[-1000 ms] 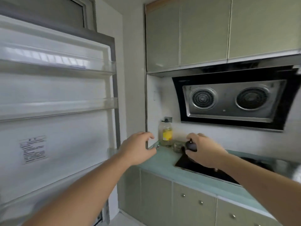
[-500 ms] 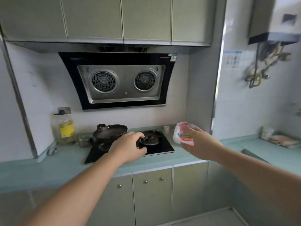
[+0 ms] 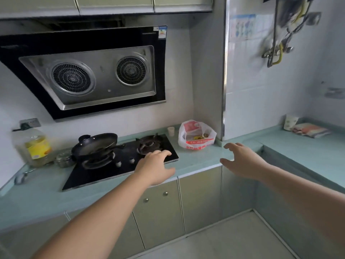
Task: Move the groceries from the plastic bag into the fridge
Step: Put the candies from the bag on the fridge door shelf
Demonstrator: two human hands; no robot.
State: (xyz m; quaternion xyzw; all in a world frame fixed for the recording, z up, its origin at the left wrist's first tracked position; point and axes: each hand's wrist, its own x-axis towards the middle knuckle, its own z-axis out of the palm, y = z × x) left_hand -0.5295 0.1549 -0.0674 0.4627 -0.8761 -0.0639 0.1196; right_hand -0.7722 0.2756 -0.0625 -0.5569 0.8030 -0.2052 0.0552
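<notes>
A white and red plastic bag (image 3: 196, 135) stands on the light green counter (image 3: 201, 157) in the corner, right of the black stove (image 3: 121, 165). Yellowish items show through its open top. My left hand (image 3: 155, 165) hovers over the stove's front right corner with relaxed fingers and holds nothing. My right hand (image 3: 240, 159) is stretched out with spread fingers, to the right of the bag and a little nearer to me, not touching it. The fridge is out of view.
A black pan (image 3: 95, 143) sits on the left burner. An oil bottle (image 3: 35, 146) and a small metal jar (image 3: 63, 159) stand at the left. A small cup (image 3: 170, 131) is behind the stove. A cup (image 3: 290, 122) and folded cloth (image 3: 309, 129) lie on the right counter.
The view swung right from the open fridge door to the stove and bag. Both hands moved toward the bag; the right hand no longer overlaps it.
</notes>
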